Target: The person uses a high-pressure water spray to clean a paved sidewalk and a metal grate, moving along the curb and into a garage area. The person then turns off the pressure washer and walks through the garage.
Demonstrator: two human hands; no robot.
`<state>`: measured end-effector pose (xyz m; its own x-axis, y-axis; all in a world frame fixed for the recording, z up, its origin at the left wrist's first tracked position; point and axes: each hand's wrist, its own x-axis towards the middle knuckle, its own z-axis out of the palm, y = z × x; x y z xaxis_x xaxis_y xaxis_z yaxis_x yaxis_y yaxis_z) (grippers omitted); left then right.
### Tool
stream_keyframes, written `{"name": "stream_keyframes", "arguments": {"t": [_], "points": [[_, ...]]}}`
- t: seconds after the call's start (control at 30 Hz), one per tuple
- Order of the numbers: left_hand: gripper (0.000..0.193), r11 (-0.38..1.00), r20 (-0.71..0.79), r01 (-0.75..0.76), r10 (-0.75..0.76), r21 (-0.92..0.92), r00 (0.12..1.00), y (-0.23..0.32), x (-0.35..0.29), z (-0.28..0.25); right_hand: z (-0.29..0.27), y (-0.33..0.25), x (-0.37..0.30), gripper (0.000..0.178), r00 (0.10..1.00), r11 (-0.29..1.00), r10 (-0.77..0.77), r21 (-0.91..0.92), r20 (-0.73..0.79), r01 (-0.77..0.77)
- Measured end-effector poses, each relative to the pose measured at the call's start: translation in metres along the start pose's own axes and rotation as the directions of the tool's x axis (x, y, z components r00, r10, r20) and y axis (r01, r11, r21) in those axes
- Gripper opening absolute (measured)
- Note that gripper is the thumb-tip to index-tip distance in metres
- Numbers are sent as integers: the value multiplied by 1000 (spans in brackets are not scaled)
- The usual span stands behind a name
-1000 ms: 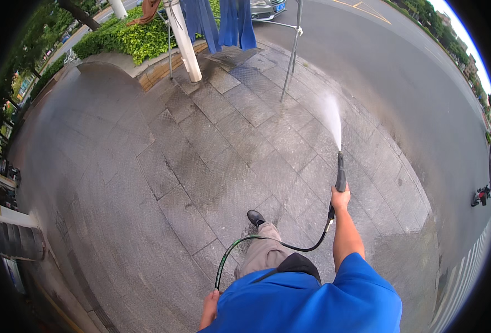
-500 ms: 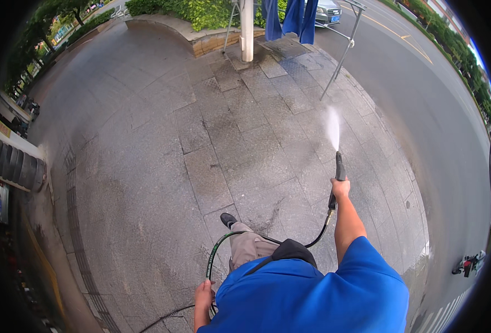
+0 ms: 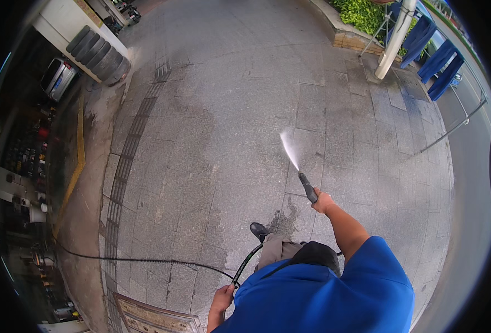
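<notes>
Gripping with both hands. Left hand (image 3: 222, 298) is sitting by the hip, fingers curling round the black hose (image 3: 249, 260), likely holding slack clear of the shoe (image 3: 259, 230). Right hand (image 3: 323, 201) is extending out front, fingers clasping the spray gun (image 3: 308, 187), probably aiming spray (image 3: 290, 151) away from the legs. Beyond the paving (image 3: 245, 105), tyres (image 3: 98, 55) are standing left; blue cloths (image 3: 438, 62) are hanging right.

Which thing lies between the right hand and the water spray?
In the head view, the black spray gun lies between the right hand and the water spray.
</notes>
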<state>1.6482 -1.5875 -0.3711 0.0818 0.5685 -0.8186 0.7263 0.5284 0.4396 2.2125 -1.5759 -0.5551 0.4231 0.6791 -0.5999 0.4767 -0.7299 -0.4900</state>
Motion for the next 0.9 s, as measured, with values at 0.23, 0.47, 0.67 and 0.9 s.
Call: {"name": "stream_keyframes", "arguments": {"t": [0.23, 0.47, 0.67, 0.9], "points": [[47, 983, -26, 137, -141, -125, 990, -5, 14, -153, 82, -297, 102, 77, 869, 881, -398, -141, 294, 451], [43, 920, -51, 158, -188, -358, 981, -45, 31, -298, 99, -419, 159, 79, 973, 996, -66, -66, -222, 53], [47, 998, -30, -54, 54, -15, 998, -90, 122, -442, 159, -493, 107, 81, 985, 981, -86, -188, -149, 57], [45, 979, 298, -75, 15, 191, 955, -61, 203, -636, 286, -561, -51, 78, 955, 938, -184, -249, 234, 241]]}}
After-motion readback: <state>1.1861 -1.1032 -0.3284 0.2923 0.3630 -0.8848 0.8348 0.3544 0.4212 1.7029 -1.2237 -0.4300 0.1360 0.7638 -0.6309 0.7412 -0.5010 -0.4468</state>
